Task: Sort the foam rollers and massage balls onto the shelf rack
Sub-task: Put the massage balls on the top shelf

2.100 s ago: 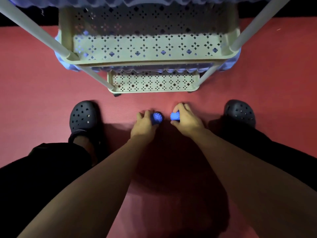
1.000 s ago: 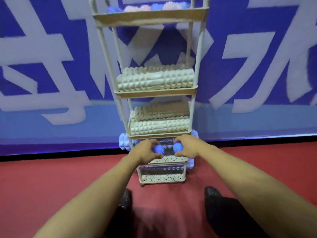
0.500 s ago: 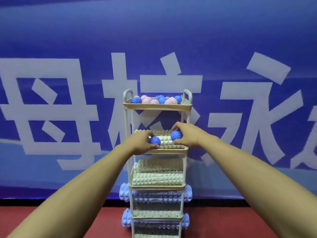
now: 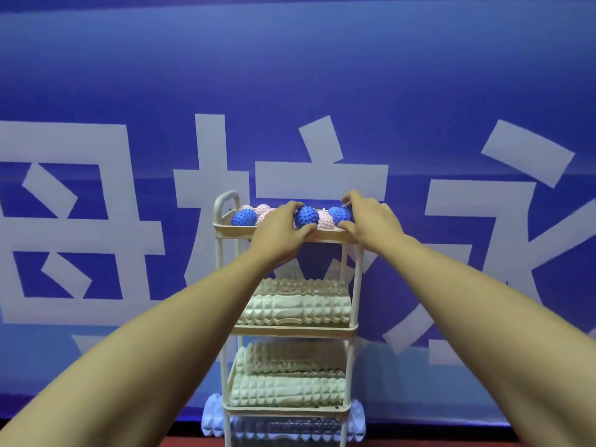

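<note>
A tall beige shelf rack [image 4: 353,327] stands against a blue wall. Its top tray [image 4: 232,230] holds several spiky massage balls, blue and pink. My left hand [image 4: 277,232] grips a blue spiky ball [image 4: 306,216] at the tray's front middle. My right hand [image 4: 371,221] grips another blue spiky ball [image 4: 339,215] at the tray's right end. A third blue ball [image 4: 244,217] lies at the left of the tray. Cream foam rollers [image 4: 300,308] fill the second tier, more cream rollers [image 4: 290,387] the third. A pale blue roller [image 4: 213,417] sticks out from a lower tier.
The blue wall banner [image 4: 129,91] with large white characters is right behind the rack. A strip of red floor mat [image 4: 193,441] shows at the bottom. The rack's curved handle [image 4: 225,198] rises at the tray's left end.
Both hands rose with their blue balls from the floor, past the roller tiers, up to the top tray. The view tilted up from the mat to the wall.
</note>
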